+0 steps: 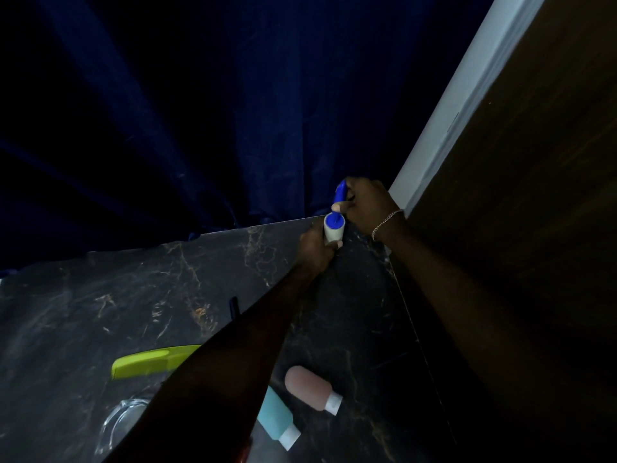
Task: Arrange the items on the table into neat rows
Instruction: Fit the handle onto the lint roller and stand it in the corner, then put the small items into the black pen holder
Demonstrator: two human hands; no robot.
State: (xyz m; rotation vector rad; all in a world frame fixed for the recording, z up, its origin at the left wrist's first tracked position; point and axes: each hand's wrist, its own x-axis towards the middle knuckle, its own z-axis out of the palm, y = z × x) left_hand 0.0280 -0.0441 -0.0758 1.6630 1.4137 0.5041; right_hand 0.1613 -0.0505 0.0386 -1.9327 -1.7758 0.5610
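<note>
A lint roller [334, 227] with a blue handle and a pale roll stands at the far edge of the dark marble table [100, 295]. My left hand [315, 248] grips its roll from below. My right hand [367, 203], a chain bracelet on its wrist, is closed around the blue handle above. Nearer to me lie a pink travel bottle [312, 389] and a teal travel bottle [275, 417], both with white caps. A lime-green comb [147, 362] lies to the left, partly hidden by my left forearm. A dark pen-like item [233, 307] peeks out beside that arm.
A clear glass dish [123, 422] sits at the near left, partly under my arm. A dark blue curtain [200, 111] hangs behind the table. A white wall edge [450, 111] and a brown wooden panel [534, 195] close off the right side.
</note>
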